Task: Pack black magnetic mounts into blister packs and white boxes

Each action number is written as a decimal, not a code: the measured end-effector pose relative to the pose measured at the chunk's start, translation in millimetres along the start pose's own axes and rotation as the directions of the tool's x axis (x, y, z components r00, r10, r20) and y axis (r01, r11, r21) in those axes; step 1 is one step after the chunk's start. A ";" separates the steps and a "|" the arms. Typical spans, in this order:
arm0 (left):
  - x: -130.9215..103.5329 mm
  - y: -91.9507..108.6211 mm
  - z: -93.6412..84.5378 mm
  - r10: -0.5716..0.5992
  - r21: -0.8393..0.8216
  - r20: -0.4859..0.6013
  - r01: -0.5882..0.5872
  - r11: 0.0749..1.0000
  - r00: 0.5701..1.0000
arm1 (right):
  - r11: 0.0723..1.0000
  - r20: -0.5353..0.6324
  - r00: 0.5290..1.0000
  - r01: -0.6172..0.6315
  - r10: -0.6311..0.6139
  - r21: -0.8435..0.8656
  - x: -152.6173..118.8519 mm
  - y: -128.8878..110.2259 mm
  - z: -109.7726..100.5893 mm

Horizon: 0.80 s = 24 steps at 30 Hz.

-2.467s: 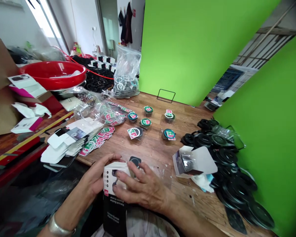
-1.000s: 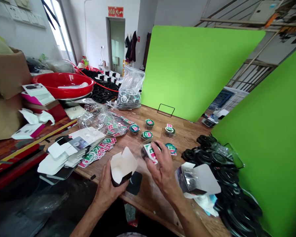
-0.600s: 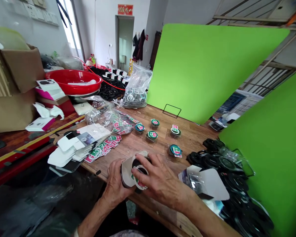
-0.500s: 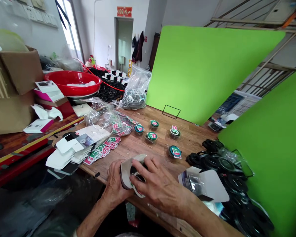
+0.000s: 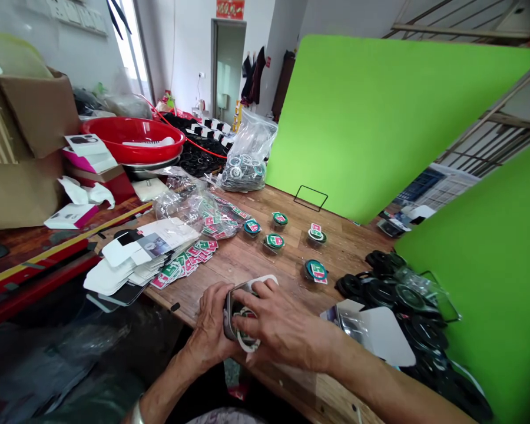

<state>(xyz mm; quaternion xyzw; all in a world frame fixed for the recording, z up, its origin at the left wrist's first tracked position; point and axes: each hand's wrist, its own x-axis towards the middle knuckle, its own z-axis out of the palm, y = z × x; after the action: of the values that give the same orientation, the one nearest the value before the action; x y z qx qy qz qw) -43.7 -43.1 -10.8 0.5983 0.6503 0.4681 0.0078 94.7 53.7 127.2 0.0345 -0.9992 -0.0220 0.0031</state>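
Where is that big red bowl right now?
In the head view the red bowl sits far back on the left, beside the cardboard box and behind the stack of flat white cartons, well away from both hands.

A: Where is free space on the wooden table [image 5: 287, 200]?

B: A bare strip lies just beyond the hands, before the small labelled discs [image 5: 274, 241].

A: And at the sides?

B: Left is closed by the stack of flat cartons [image 5: 135, 254] and sticker pile [image 5: 185, 263]. Right, the open white box [image 5: 375, 331] and black discs [image 5: 397, 294] block the way.
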 end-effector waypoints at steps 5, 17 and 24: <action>3.8 -2.2 -1.1 -0.058 -0.067 0.021 0.059 0.996 0.998 | 0.987 -0.044 0.995 -0.081 0.088 0.136 10.1 2.1 15.5; 2.3 1.3 5.9 -0.139 -0.055 -0.019 0.138 0.989 0.990 | 0.804 -0.107 0.848 -0.441 0.518 0.398 36.1 -27.2 35.9; -4.4 -3.8 6.7 -0.213 -0.087 -0.127 0.203 0.975 0.969 | 0.682 -0.277 0.791 -0.227 0.546 0.695 45.4 -27.8 52.3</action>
<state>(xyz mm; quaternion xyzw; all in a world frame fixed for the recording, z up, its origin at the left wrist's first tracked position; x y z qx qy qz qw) -41.6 -41.9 -19.3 0.4930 0.6910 0.5275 0.0347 50.9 25.1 73.9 -0.1811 -0.8988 0.3230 0.2344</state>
